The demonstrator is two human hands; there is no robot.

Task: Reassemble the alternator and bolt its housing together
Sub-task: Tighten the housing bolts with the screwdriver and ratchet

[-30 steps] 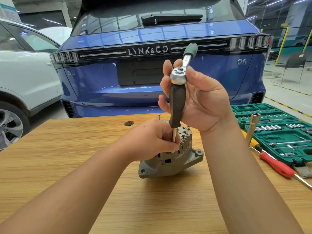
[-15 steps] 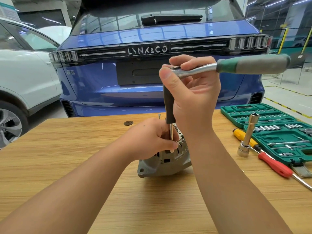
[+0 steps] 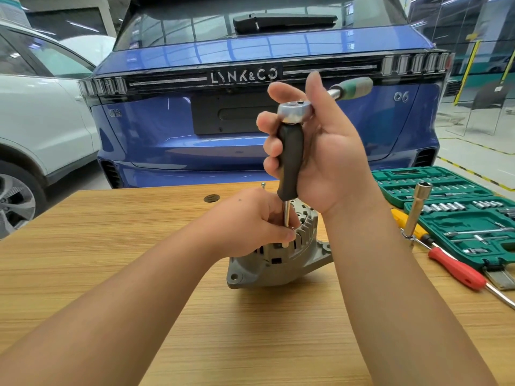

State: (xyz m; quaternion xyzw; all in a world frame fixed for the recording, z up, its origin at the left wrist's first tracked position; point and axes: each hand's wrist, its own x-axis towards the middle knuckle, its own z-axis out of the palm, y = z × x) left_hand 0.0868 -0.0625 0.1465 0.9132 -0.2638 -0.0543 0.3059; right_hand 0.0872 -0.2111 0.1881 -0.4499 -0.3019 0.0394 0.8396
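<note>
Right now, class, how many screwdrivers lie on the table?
2: a red-handled screwdriver at the right edge, and a yellow-handled screwdriver beside it, partly hidden by a socket extension.

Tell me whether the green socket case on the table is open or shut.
Open. The green socket case lies spread flat at the table's right edge, with rows of sockets and bits showing in its molded trays.

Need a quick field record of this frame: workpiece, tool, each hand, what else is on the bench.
workpiece: grey alternator, on the wooden table
tool: ratchet on a dark-handled driver, shaft pointing down into the housing
right hand: grips the driver handle and ratchet head
left hand: pinches the shaft at the housing
bench right: green socket set case, red-handled screwdriver, upright long socket
loose part: one bolt behind the alternator
</note>
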